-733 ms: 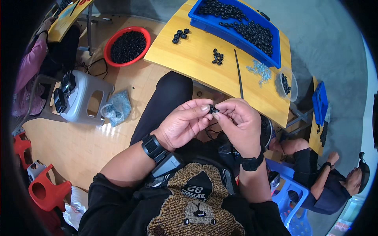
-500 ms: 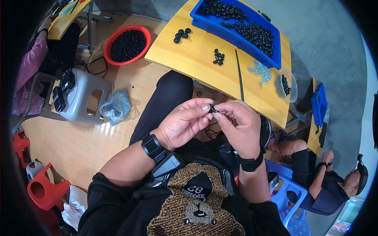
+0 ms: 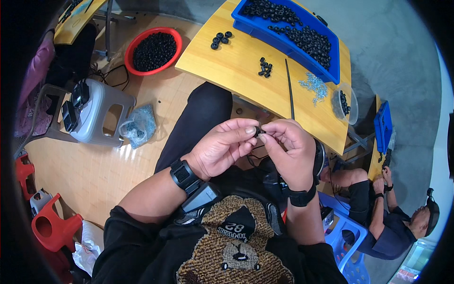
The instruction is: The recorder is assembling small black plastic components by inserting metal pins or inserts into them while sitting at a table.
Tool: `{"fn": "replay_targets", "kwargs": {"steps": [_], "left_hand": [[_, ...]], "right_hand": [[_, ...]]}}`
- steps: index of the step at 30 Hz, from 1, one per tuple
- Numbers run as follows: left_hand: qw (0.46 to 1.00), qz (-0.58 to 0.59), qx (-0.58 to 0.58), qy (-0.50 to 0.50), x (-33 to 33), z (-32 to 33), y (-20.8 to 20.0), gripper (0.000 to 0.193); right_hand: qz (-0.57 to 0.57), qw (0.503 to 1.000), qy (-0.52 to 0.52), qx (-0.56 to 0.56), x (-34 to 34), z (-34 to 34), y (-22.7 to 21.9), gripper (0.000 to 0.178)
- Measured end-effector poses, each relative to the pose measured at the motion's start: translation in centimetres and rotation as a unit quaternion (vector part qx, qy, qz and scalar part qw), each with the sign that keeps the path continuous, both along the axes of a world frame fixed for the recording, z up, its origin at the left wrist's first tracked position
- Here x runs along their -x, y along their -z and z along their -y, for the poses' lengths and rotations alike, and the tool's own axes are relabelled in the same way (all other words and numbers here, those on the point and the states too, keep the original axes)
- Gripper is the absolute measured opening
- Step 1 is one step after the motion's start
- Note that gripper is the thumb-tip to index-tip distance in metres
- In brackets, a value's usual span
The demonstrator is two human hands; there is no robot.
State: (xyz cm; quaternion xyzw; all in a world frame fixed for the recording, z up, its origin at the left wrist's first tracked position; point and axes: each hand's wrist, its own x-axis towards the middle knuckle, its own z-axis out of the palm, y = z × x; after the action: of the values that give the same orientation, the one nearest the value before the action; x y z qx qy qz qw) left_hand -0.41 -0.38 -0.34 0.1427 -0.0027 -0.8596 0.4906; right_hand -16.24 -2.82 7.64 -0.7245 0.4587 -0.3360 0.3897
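At frame centre, left hand and right hand both pinch a small black ring; it looks light, stiff, best gripped by its rim.

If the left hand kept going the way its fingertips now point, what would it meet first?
The left hand points right, at the small black part pinched between both hands, then the right hand. They already touch, so it would press into the right fingertips, as far as depth shows.
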Motion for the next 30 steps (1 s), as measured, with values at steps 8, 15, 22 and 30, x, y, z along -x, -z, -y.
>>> {"fn": "replay_targets", "kwargs": {"steps": [8, 15, 22, 30], "left_hand": [[1.000, -0.009, -0.013, -0.003, 0.1, 0.1, -0.1, 0.019], [0.999, -0.031, -0.024, -0.015, 0.1, 0.2, 0.3, 0.019], [0.998, -0.063, -0.018, -0.017, 0.1, 0.4, 0.4, 0.020], [0.998, -0.056, -0.018, -0.016, 0.0, 0.5, 0.5, 0.019]], "right_hand": [[0.057, 0.997, 0.005, -0.044, 0.3, 0.3, 0.8, 0.013], [0.038, 0.999, -0.007, -0.036, 0.1, 0.5, 0.8, 0.011], [0.084, 0.994, 0.013, -0.069, 0.5, 0.6, 1.3, 0.011], [0.057, 0.998, 0.006, -0.038, 0.2, 0.7, 1.4, 0.010]]}}
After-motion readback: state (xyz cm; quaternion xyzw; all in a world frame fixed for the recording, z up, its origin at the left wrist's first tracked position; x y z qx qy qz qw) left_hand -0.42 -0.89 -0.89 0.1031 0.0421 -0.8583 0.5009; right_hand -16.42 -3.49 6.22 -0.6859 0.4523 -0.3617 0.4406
